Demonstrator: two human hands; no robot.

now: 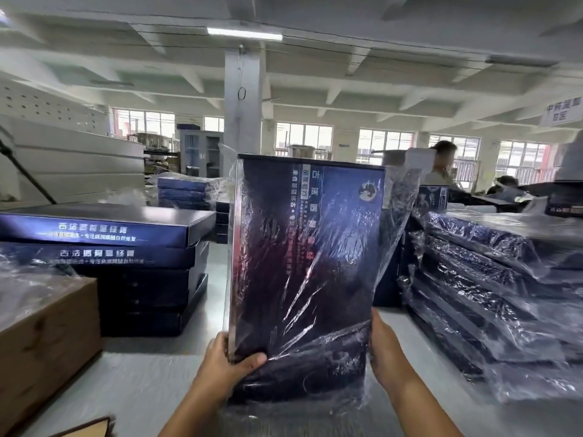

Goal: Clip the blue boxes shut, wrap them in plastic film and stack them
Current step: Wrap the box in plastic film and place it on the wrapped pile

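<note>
A: Your left hand (227, 364) grips the lower left corner of the blue box (303, 253), with the thumb curled across its front face.

B: Your right hand (389, 354) lies along the box's lower right edge. Its fingers are hidden behind the box, so I can't tell whether they curl round it.

A: You hold the box upright, long side vertical, front towards you, over the grey table (151, 380). I can't tell whether its lower end rests on the table.

B: The plastic film (397, 197) covers the box. It is creased over the front and bunched by your left thumb, and loose film flares out past the upper right corner.

A: To your left, a stack of bare blue boxes (104, 247) lies flat, and a cardboard carton (44, 342) sits nearer you.

B: To your right is a stack of film-wrapped boxes (492, 279), also lying flat, near the one you hold.

A: Another small stack (186, 190) sits farther back, left of the box.
</note>
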